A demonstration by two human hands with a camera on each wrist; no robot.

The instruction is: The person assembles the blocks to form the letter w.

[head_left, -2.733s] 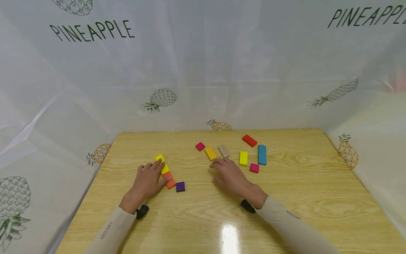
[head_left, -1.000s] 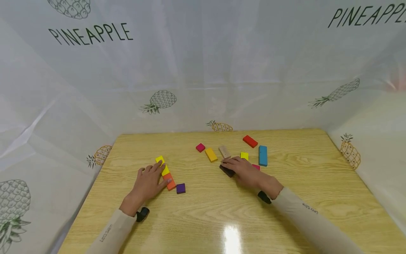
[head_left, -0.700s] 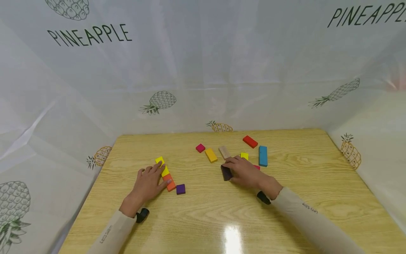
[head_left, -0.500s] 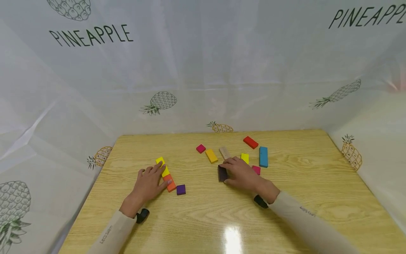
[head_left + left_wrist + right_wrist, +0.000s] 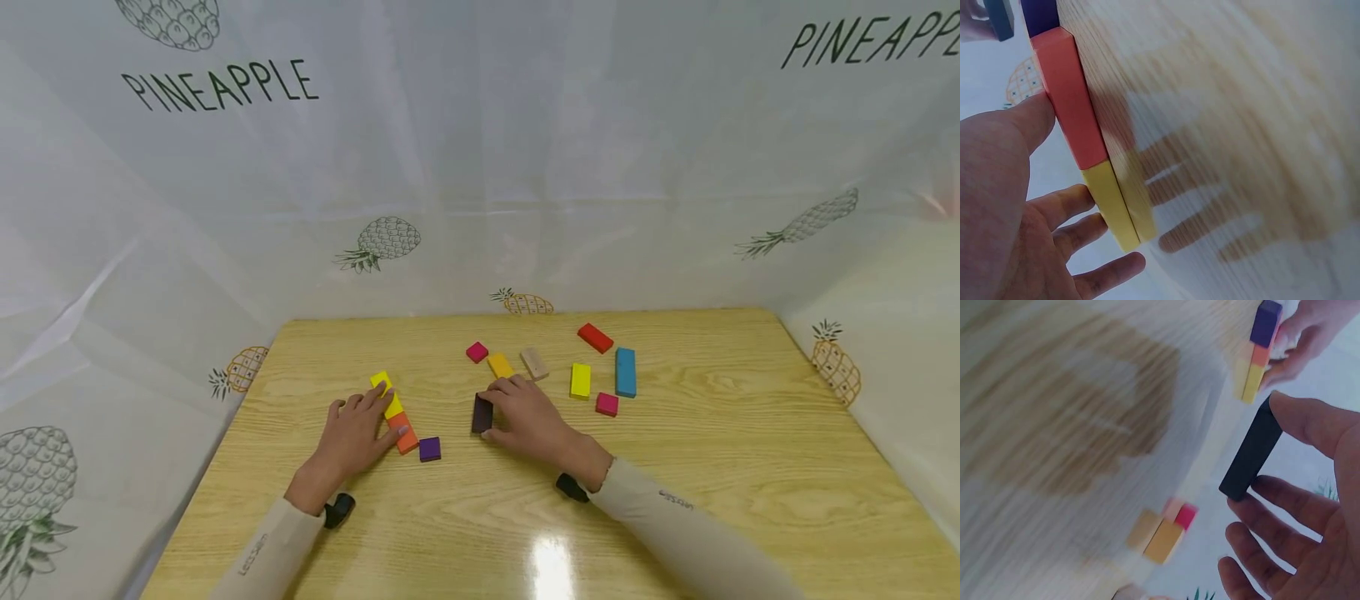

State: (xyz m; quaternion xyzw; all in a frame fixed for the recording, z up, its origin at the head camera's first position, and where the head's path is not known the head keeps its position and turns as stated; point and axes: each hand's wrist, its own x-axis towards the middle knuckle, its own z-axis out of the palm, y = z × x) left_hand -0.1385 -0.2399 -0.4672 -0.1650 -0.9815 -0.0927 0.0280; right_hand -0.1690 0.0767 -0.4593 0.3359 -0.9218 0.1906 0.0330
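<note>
My left hand [image 5: 347,442] lies along a short row of flat wooden blocks at the left of the table. In the left wrist view its thumb touches the orange block [image 5: 1072,100], while the fingers lie against the yellow block [image 5: 1111,206]. A dark purple block [image 5: 430,449] lies near the orange one's lower end. My right hand [image 5: 528,422] pinches a black block [image 5: 482,414] by its two ends, thumb at one end and fingers at the other. The right wrist view shows this black block [image 5: 1252,450] apart from the tabletop.
Behind my right hand lie an amber block [image 5: 500,364], a pink block [image 5: 477,352] and a plain wood block [image 5: 535,363]. Further right are a second yellow block [image 5: 581,381], blue block [image 5: 626,372], red block [image 5: 596,337] and another pink block [image 5: 607,405]. A pineapple-print sheet [image 5: 480,167] encloses the table.
The black block has come into view in my right hand, turned, and moved left past the amber block. The second yellow and right-hand pink blocks are uncovered again. My left hand stays put.
</note>
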